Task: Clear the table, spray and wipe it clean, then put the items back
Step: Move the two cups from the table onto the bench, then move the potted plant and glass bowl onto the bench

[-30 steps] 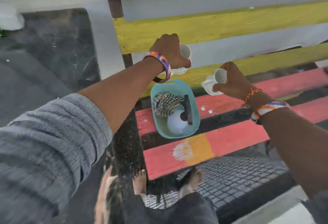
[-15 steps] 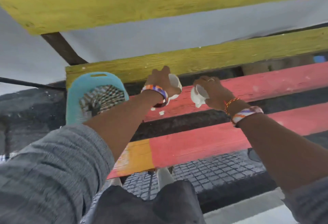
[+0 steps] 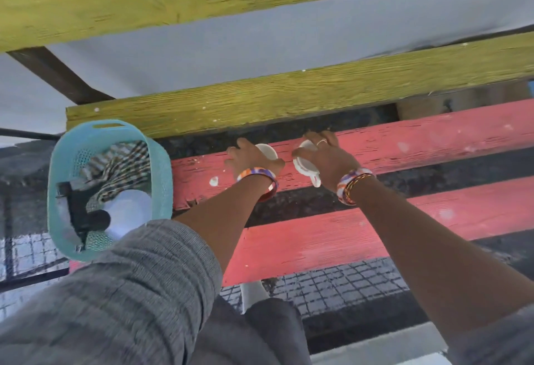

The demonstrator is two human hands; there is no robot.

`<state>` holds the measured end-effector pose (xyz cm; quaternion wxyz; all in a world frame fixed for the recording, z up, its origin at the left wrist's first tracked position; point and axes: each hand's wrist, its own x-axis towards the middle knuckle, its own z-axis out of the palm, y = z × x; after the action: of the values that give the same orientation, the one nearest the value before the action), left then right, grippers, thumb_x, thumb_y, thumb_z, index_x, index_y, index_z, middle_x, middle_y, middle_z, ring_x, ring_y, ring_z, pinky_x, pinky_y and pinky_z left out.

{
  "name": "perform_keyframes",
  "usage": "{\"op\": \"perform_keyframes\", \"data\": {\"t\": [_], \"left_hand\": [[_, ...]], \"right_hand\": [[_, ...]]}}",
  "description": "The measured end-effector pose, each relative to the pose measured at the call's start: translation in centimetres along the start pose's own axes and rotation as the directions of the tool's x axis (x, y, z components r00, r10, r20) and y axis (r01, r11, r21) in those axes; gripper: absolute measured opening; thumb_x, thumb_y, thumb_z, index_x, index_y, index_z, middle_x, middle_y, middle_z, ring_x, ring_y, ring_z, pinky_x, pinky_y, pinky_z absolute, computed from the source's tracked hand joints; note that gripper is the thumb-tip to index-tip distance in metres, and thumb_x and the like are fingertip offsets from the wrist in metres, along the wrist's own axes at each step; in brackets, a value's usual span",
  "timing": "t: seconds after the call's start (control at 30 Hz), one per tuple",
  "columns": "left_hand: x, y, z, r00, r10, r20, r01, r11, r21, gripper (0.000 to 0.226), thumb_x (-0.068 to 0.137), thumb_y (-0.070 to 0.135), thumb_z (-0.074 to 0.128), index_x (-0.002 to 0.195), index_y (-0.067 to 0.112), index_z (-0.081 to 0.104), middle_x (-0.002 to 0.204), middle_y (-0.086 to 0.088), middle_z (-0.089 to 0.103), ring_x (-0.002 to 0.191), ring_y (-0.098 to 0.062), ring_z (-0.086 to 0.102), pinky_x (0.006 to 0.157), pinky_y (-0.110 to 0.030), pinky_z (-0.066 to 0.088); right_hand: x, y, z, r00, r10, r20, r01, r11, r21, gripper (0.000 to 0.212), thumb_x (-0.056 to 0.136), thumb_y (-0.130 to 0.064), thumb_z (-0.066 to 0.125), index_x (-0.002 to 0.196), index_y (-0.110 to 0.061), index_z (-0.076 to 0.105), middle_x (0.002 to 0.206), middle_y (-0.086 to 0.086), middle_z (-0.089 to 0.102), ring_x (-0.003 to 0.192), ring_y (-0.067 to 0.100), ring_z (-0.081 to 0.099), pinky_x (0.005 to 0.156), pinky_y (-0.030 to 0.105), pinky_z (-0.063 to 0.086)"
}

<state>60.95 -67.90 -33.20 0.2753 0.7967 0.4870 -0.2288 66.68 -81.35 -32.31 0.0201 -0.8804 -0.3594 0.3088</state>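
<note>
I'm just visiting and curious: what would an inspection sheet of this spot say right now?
Surface: red slats with dark gaps, paint worn, white specks.
Job's things: two white cups, left cup and right cup, on the far red slat.
Clutter: teal basket at the left end holding a striped cloth and a spray bottle.
Hands: left hand grips the left cup; right hand grips the right cup.
Cables: nothing seen.
Surroundings: yellow slats behind, tiled floor below.
</note>
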Motion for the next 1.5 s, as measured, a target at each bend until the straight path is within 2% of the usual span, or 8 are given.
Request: {"op": "perform_keyframes", "data": {"t": [0.27,0.43,0.6,0.67,0.73,0.93,1.27,1.5], "left_hand": [[-0.8,0.1,-0.9,0.996,0.086,0.029,-0.089,0.986,0.144,0.097,0.068,0.059,0.07,0.136,0.003,0.029,0.142,-0.022,0.033,0.133,-0.037,0.032,0.108,-0.044,0.032],[-2.3,-1.0,-3.3,0.939,0.341,-0.04,-0.329,0.926,0.188,0.071,0.081,0.041,0.064,0.134,0.003,0.035,0.141,-0.021,0.032,0.132,-0.037,0.03,0.105,-0.042,0.035],[-3.7,-3.6,-8.6,0.788,0.611,0.077,-0.614,0.769,0.175,0.033,0.088,0.025,0.053,0.113,0.005,0.06,0.117,-0.014,0.063,0.111,-0.031,0.057,0.088,-0.034,0.049],[-4.7,-4.9,-11.3,0.722,0.678,0.142,-0.689,0.682,0.247,0.027,0.088,0.023,0.05,0.103,0.006,0.065,0.111,-0.012,0.068,0.104,-0.029,0.061,0.075,-0.027,0.043],[-5.8,-7.3,-14.5,0.673,0.722,0.161,-0.729,0.608,0.315,0.028,0.09,0.021,0.046,0.103,0.005,0.066,0.114,-0.012,0.068,0.108,-0.031,0.06,0.078,-0.031,0.042],[-8.7,-19.7,-24.9,0.674,0.739,0.008,-0.716,0.651,0.252,0.033,0.087,0.018,0.056,0.115,0.003,0.063,0.122,-0.017,0.064,0.117,-0.032,0.057,0.1,-0.035,0.043],[-11.6,-42.6,-40.9,0.756,0.568,-0.326,-0.503,0.822,0.266,0.023,0.084,0.02,0.058,0.099,0.006,0.068,0.108,-0.015,0.069,0.104,-0.033,0.061,0.087,-0.032,0.048],[-11.2,-50.8,-46.9,0.762,0.458,-0.457,-0.436,0.885,0.161,0.027,0.084,0.019,0.062,0.108,0.008,0.068,0.116,-0.011,0.068,0.112,-0.028,0.059,0.093,-0.028,0.044]], "right_hand": [[-0.8,-1.7,0.4,0.987,0.146,-0.07,-0.134,0.979,0.152,0.074,0.077,0.013,0.052,0.136,-0.03,0.04,0.152,0.009,0.015,0.142,0.034,0.005,0.103,0.051,0.042],[-1.5,-3.2,-0.4,0.969,0.237,-0.073,-0.233,0.971,0.061,0.094,0.077,0.014,0.052,0.146,-0.039,0.015,0.158,0.008,0.003,0.145,0.033,-0.003,0.11,0.049,0.031],[-1.6,-8.5,-3.4,0.933,0.305,-0.192,-0.276,0.947,0.162,0.052,0.087,-0.01,0.05,0.137,-0.022,0.043,0.142,0.012,0.045,0.13,0.032,0.042,0.099,0.043,0.043],[-1.7,-12.1,-4.6,0.93,0.299,-0.215,-0.254,0.943,0.214,0.037,0.086,-0.015,0.051,0.122,-0.022,0.057,0.129,0.012,0.058,0.115,0.033,0.056,0.09,0.038,0.047],[-2.1,-16.5,-5.5,0.927,0.254,-0.274,-0.201,0.957,0.208,0.026,0.085,-0.021,0.051,0.108,-0.024,0.063,0.121,0.012,0.062,0.107,0.034,0.061,0.085,0.037,0.049],[-4.4,-31.4,-6.6,0.922,0.125,-0.366,-0.031,0.967,0.253,0.027,0.078,-0.016,0.056,0.102,-0.024,0.066,0.115,0.011,0.065,0.104,0.033,0.062,0.088,0.039,0.051],[-7.1,-57.1,-7.3,0.871,-0.187,-0.454,0.276,0.951,0.137,0.027,0.083,-0.016,0.053,0.104,-0.024,0.068,0.12,0.008,0.064,0.109,0.032,0.059,0.088,0.033,0.047],[-5.6,-66.4,-7.9,0.862,-0.304,-0.406,0.362,0.93,0.071,0.025,0.082,-0.014,0.057,0.102,-0.021,0.07,0.117,0.011,0.067,0.108,0.031,0.061,0.096,0.036,0.049]]}}
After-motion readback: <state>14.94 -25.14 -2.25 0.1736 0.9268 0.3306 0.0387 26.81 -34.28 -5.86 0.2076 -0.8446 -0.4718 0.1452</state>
